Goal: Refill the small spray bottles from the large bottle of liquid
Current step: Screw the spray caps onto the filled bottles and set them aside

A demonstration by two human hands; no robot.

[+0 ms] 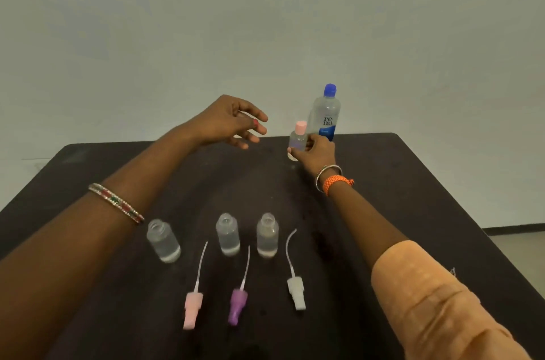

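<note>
R hand (317, 153) grips pink-capped small bottle (298, 138) at far side of dark surface (413, 182), just in front of large bottle (324, 115) w/ blue cap. L hand (233, 123) hovers nearby, fingers spread, holding nothing. Near edge: 3 uncapped small bottles (227, 237) upright, prob. part-filled; 3 spray heads (237, 305) lying in front.

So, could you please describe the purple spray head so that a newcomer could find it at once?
On the dark table, three loose spray heads lie nearest the camera, before three open bottles. The purple spray head is the middle one, between pink and white.
</note>
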